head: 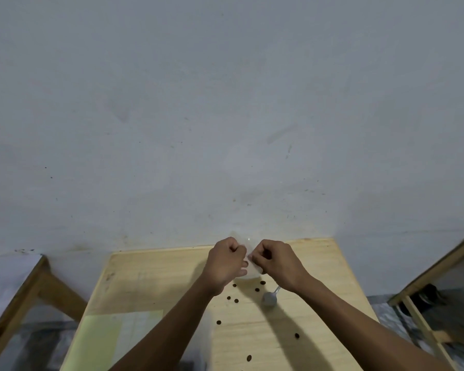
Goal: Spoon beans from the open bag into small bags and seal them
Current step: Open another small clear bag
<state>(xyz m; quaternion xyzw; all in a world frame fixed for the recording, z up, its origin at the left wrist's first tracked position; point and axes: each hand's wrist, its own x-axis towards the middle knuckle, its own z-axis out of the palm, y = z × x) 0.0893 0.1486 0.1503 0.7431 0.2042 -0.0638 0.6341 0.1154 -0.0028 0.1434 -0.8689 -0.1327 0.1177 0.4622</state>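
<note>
Up near the far edge of the wooden table [150, 279], two bare arms reach out from the bottom of the view and meet in the middle. The left hand [225, 259] and the right hand [275, 259] sit close together, knuckles up, with their fingers curled in tight. Between them they pinch a small clear bag [248, 247]. The bag is so thin and see-through that it is hard to make out. A pale bit of it pokes up above the hands, and another pale bit hangs just below them. If there are beans inside it, that cannot be told.

Loose brown beans [235, 300] lie scattered on the table, just below the hands and farther down toward the person. A small spoon [269, 298] lies on the wood under the right wrist, and its grey bowl points toward the person. It touches neither hand.

A pale green sheet [97, 341] lies flat on the near left part of the table. No words or labels can be read on it or on the bag.

A plain grey wall [225, 103] fills the view behind the table. Wooden frames [437, 266] stand off to each side.
</note>
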